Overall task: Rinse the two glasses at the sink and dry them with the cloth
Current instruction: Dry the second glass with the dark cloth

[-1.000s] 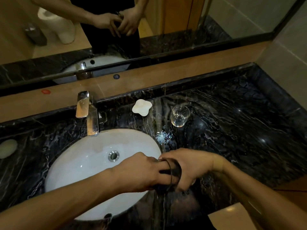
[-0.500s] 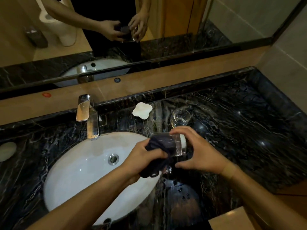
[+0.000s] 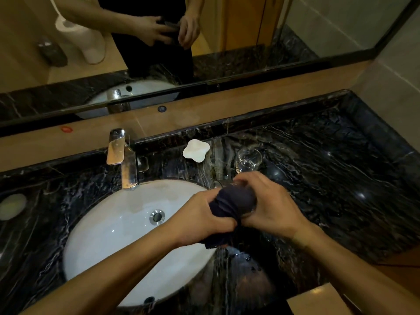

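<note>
A: Where is the drying standing?

B: Partway, I'd judge. The left hand (image 3: 204,217) is bunching the dark cloth (image 3: 229,208) in its curled fingers and working it against one glass (image 3: 246,211), which the right hand (image 3: 270,205) is gripping with fingers wrapped over the top. The pair is hovering just over the right rim of the sink (image 3: 113,235), above the wet counter (image 3: 341,178).

A: Can you see the glass itself?

B: Barely. The cloth and both hands are covering most of it; only a sliver of clear wall is showing beside the right palm. Whether the cloth is going inside or wrapping the outside, I cannot tell.

A: And the second glass?

B: It is standing upright on the counter behind the hands, near the back edge (image 3: 248,161). It is looking untouched by the cloth right now, so I'm guessing it is waiting its turn. Whether it is rinsed already, the view isn't telling me.

A: Anything crowding them?

B: A white soap dish (image 3: 196,150) is sitting left of that second glass, apart from it. The tap (image 3: 123,158) is not running. Water drops are lying on the stone below the hands, so a slippery set-down spot is the main worry. The mirror (image 3: 295,30) is reflecting the same hands above.
</note>
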`<act>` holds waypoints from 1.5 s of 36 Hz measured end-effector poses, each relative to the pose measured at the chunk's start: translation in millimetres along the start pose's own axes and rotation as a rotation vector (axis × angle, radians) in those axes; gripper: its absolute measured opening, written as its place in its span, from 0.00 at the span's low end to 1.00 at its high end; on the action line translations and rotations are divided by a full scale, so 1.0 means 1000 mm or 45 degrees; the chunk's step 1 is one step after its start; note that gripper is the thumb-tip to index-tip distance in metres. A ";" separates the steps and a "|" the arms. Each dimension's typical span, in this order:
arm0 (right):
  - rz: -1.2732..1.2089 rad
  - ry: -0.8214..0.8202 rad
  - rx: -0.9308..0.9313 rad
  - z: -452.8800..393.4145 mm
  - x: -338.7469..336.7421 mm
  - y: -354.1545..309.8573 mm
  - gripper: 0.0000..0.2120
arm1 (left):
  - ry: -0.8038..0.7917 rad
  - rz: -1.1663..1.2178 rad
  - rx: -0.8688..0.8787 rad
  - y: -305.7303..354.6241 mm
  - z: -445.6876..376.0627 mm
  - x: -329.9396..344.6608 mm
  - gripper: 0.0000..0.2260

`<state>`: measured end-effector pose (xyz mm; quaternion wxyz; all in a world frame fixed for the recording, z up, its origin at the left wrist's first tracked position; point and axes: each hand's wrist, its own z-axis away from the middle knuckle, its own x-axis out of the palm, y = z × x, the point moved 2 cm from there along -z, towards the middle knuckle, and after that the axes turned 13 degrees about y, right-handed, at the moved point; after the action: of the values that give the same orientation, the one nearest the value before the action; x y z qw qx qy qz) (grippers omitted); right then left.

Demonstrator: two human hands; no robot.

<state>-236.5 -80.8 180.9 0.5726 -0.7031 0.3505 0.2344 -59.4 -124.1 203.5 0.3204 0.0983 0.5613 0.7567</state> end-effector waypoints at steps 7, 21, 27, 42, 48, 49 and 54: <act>-0.322 -0.450 0.282 -0.007 -0.005 -0.005 0.32 | -0.132 -0.969 0.801 -0.007 0.002 -0.017 0.26; -0.586 -0.547 0.389 -0.009 0.022 0.014 0.38 | 0.003 -0.481 0.504 -0.027 -0.010 -0.019 0.19; 0.336 0.083 -0.214 -0.007 0.028 -0.005 0.35 | 0.233 0.382 -0.298 -0.012 -0.013 -0.001 0.11; -0.109 -0.364 0.101 -0.017 0.005 -0.010 0.36 | -0.041 -0.474 0.447 -0.005 -0.003 -0.018 0.17; -0.465 -0.982 0.215 -0.020 0.006 -0.005 0.34 | -0.308 -1.122 1.194 -0.013 0.005 -0.021 0.21; -0.494 -1.059 0.216 -0.021 0.008 -0.004 0.36 | -0.331 -1.135 1.225 -0.013 0.006 -0.021 0.20; -0.565 -0.949 0.310 -0.025 0.011 0.001 0.35 | -0.153 -0.904 1.039 -0.019 0.002 -0.022 0.19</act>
<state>-231.5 -107.4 177.8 0.7748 -0.5563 -0.0138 0.3002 -33.8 -132.7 191.1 0.5237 0.0622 0.7888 0.3158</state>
